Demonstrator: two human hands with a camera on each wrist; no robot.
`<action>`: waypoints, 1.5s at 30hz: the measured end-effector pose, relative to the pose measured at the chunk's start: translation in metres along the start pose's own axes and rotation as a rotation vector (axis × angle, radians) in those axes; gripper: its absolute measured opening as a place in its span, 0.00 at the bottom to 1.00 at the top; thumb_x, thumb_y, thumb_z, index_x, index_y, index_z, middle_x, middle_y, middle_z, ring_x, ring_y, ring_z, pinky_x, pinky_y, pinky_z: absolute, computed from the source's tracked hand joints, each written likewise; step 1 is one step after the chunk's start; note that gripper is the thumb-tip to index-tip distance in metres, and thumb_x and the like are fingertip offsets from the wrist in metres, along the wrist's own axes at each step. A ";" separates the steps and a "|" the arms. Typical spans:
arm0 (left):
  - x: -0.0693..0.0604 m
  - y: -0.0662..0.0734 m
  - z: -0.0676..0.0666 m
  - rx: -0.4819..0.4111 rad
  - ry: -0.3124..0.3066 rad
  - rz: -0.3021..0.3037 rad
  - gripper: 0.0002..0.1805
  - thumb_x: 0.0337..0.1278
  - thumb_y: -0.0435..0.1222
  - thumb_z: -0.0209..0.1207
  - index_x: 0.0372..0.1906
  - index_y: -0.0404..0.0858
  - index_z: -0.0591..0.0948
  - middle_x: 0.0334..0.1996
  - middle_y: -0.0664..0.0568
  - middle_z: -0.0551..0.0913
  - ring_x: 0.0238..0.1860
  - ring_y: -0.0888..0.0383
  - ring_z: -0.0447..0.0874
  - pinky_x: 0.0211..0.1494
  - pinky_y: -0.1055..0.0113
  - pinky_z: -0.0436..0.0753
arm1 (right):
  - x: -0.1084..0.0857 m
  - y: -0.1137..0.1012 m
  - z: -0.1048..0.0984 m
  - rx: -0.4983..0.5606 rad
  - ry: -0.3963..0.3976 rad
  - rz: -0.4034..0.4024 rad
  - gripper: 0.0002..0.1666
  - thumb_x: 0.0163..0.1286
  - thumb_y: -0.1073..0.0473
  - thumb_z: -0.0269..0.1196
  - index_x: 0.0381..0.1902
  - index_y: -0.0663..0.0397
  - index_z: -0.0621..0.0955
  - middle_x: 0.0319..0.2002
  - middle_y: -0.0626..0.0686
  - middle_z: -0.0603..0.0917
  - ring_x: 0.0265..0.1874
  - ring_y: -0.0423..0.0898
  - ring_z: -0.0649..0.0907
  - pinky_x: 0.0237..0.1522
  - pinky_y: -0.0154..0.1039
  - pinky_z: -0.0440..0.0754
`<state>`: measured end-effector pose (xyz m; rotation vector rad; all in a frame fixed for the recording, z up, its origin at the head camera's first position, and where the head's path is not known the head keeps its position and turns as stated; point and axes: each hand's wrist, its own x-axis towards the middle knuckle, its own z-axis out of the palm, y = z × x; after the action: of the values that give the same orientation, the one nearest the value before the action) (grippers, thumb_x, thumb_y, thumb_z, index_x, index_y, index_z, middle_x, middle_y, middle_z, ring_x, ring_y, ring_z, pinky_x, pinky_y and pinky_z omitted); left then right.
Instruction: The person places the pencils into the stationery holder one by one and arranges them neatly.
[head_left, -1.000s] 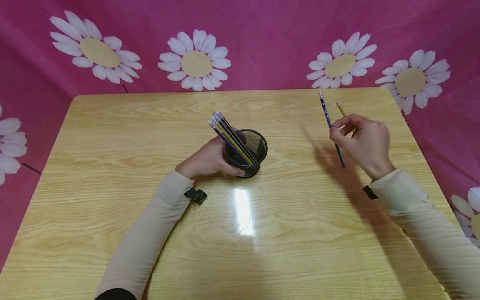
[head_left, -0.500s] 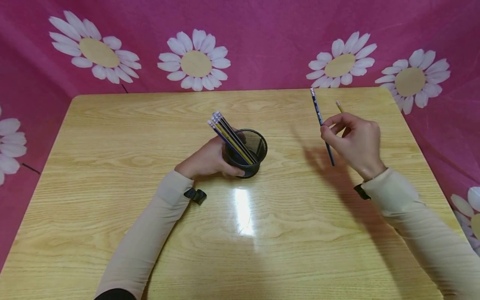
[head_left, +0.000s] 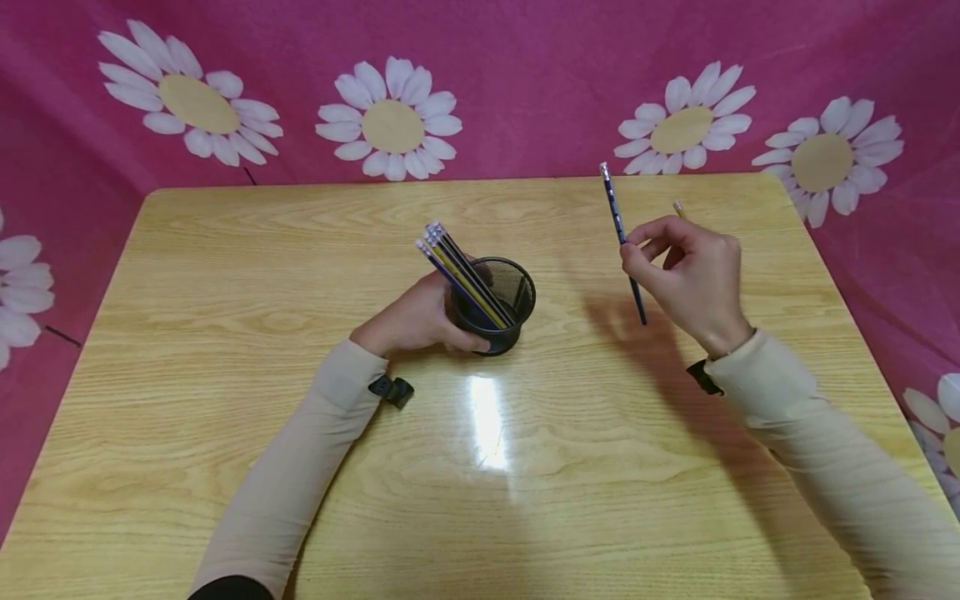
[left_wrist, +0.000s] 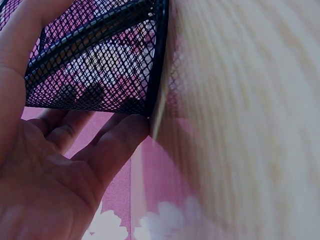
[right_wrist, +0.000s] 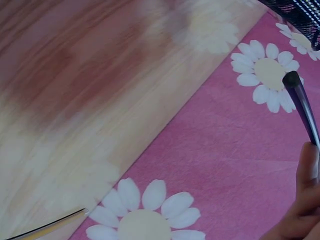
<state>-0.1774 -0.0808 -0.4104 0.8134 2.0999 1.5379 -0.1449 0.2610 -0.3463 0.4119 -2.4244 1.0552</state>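
My left hand (head_left: 416, 321) grips a black mesh pencil cup (head_left: 501, 342) near the table's middle. Several pencils (head_left: 463, 271) lean to the left inside it, eraser ends up. In the left wrist view, thumb and fingers lie around the mesh wall (left_wrist: 105, 65), and the cup's base meets the table. To the right, my right hand (head_left: 693, 271) pinches a dark blue pencil (head_left: 612, 200) between thumb and fingertips, above the table and apart from the cup. Its eraser end points up. Behind that hand lies a yellow pencil (head_left: 678, 208), mostly hidden; the right wrist view shows more of this yellow-and-black pencil (right_wrist: 50, 227).
The wooden table (head_left: 225, 333) fills most of the head view, with a bright light reflection (head_left: 487, 425) in front of the cup. A pink cloth (head_left: 525, 92) with white daisies hangs behind and beside the table.
My right hand has moved left towards the cup, carrying the blue pencil and lifting it slightly. The left hand and cup have stayed in place.
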 end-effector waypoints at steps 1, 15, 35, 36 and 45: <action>0.000 0.000 0.000 -0.002 -0.001 0.002 0.50 0.41 0.30 0.87 0.73 0.33 0.74 0.63 0.44 0.82 0.65 0.52 0.80 0.78 0.57 0.66 | 0.001 -0.001 0.001 0.011 0.000 -0.006 0.03 0.68 0.67 0.74 0.39 0.61 0.92 0.26 0.52 0.88 0.17 0.34 0.71 0.22 0.28 0.66; -0.002 0.001 -0.001 0.016 -0.003 -0.036 0.53 0.44 0.30 0.86 0.76 0.32 0.70 0.66 0.43 0.80 0.68 0.52 0.78 0.79 0.56 0.65 | 0.010 -0.020 0.018 0.125 0.025 -0.066 0.05 0.68 0.63 0.74 0.38 0.61 0.92 0.25 0.51 0.88 0.15 0.35 0.69 0.19 0.28 0.63; 0.000 -0.011 -0.003 0.022 0.009 -0.042 0.56 0.40 0.35 0.89 0.77 0.34 0.70 0.68 0.46 0.79 0.68 0.52 0.77 0.78 0.56 0.65 | 0.020 -0.048 0.042 0.370 0.062 -0.146 0.08 0.68 0.62 0.73 0.36 0.64 0.91 0.25 0.49 0.88 0.13 0.37 0.67 0.18 0.29 0.61; 0.000 -0.011 -0.003 0.023 0.008 -0.043 0.56 0.40 0.35 0.88 0.77 0.34 0.70 0.68 0.46 0.79 0.68 0.52 0.77 0.78 0.55 0.65 | 0.021 -0.050 0.043 0.379 0.069 -0.143 0.09 0.67 0.61 0.73 0.36 0.64 0.91 0.25 0.48 0.88 0.13 0.37 0.67 0.18 0.29 0.60; -0.003 0.005 -0.001 -0.033 -0.002 -0.061 0.56 0.44 0.28 0.85 0.78 0.29 0.64 0.74 0.39 0.74 0.72 0.47 0.74 0.80 0.55 0.64 | 0.025 -0.065 0.053 0.486 0.130 -0.144 0.10 0.66 0.61 0.73 0.35 0.66 0.90 0.26 0.46 0.88 0.15 0.37 0.68 0.20 0.30 0.60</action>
<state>-0.1743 -0.0825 -0.4056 0.7323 2.0729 1.5344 -0.1524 0.1764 -0.3255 0.6419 -1.9774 1.5502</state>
